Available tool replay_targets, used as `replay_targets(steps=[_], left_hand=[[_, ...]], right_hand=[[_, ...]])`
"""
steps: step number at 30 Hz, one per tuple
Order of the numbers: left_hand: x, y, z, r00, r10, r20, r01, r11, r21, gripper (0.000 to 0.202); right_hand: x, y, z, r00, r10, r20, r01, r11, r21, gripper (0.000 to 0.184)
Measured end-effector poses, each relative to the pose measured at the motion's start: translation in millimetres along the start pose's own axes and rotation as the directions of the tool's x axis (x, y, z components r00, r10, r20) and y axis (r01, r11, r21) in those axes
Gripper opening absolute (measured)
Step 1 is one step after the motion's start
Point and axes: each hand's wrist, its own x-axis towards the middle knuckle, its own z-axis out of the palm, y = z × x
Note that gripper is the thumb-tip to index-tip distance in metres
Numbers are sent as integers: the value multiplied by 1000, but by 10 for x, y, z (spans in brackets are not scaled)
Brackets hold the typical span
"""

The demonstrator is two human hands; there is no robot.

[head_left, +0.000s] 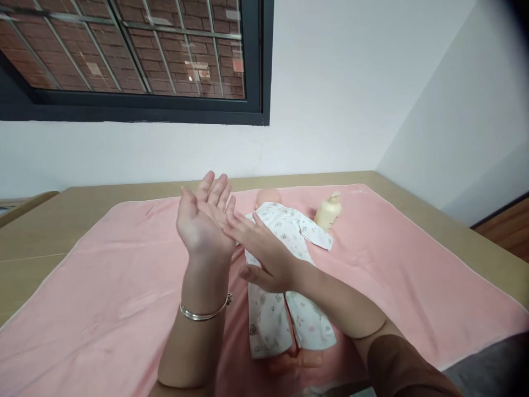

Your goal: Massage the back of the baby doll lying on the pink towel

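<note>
My left hand [202, 223] is held up over the pink blanket with its palm turned upward and its fingers stretched out; a silver bangle [202, 316] circles that wrist. Fingers extended, my right hand [270, 256] lies palm down with its fingertips at the little-finger side of my left palm. Neither hand holds an object. Beneath them a baby doll [268, 197] lies on the blanket, dressed in a white printed suit [270, 309], its head away from me and feet toward me. My hands hide part of its body and one sleeve. A cream-coloured bottle [328, 212] is beside the doll's other sleeve.
The pink blanket [392, 253] covers much of a wooden tabletop [35, 242]. White walls [330, 110] rise behind and to the right. A dark-framed window [258, 66] with bars is at the upper left. Brown wood panelling [506, 231] shows at the right edge.
</note>
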Motion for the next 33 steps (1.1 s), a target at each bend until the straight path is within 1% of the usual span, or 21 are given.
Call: replay_targets(steps=[1,3,4,6,7,8,9,10,12,14,16,17,19,21,22,23,24,26,29,31,33], left_hand=[[55,-27,-35,999,35,-3,-35,999,26,59],[200,-209,-76,995,97,-32,-94,991,91,57],[282,-351,-84,991,123,-61,-114,985,128,55],[435,-682,-86,979,146,-145,-110,967,229,47],[495,-847,-84,972,147,-185,-89,953,290,42],[541,-1000,-83,969,140,-202,-60,932,358,36],[572,-1136,-87,973,118,-199,-23,906,423,31],[589,-1252,-97,983,90,-158,-5,881,472,29],[594,-1433,-141,992,63,-111,8,833,552,30],[581,-1559,-213,994,78,-75,-12,765,643,30],[573,-1648,-291,995,82,-61,-15,707,707,30],[574,-1681,-326,995,85,-51,-21,682,732,30],[582,-1733,-379,995,94,-37,-32,637,770,31],[591,-1770,-408,995,99,-23,-42,604,796,34],[593,-1785,-416,995,99,-19,-43,592,805,35],[594,-1800,-423,995,102,-13,-49,582,812,36],[594,-1814,-429,994,108,-2,-61,572,818,37],[596,-1841,-445,991,132,18,-88,545,834,38],[610,-1871,-472,985,164,47,-120,468,876,40],[622,-1880,-484,983,172,66,-132,405,905,42],[629,-1881,-487,981,176,85,-143,351,925,46]], right_hand=[[4,21,-14,1000,16,-4,-16,1000,-1,80],[17,158,-41,996,86,-18,-87,996,-27,69],[24,266,-41,991,132,-28,-134,990,-49,62],[29,530,-1,968,250,-33,-253,963,-98,53],[24,670,37,946,324,-28,-325,936,-133,50],[15,806,83,920,391,-11,-387,906,-173,48],[1,934,131,896,443,5,-432,876,-216,46],[-16,1049,174,884,465,34,-443,860,-252,45],[-52,1236,227,881,461,107,-417,863,-285,43],[-85,1362,225,882,450,139,-397,869,-295,42],[-108,1425,185,861,492,131,-435,844,-314,43],[-116,1432,163,836,533,128,-470,818,-330,45],[-122,1396,136,761,633,138,-550,744,-379,51],[-120,1311,140,682,714,158,-599,669,-441,57],[-119,1264,148,656,736,167,-604,644,-470,59],[-117,1224,156,648,741,174,-595,636,-492,58],[-116,1199,160,657,730,189,-574,646,-503,56],[-116,1209,149,703,673,232,-518,707,-481,51],[-127,1356,100,757,599,262,-495,787,-367,47],[-139,1460,78,772,595,222,-529,796,-294,46],[-144,1494,86,766,619,173,-566,777,-275,48]])
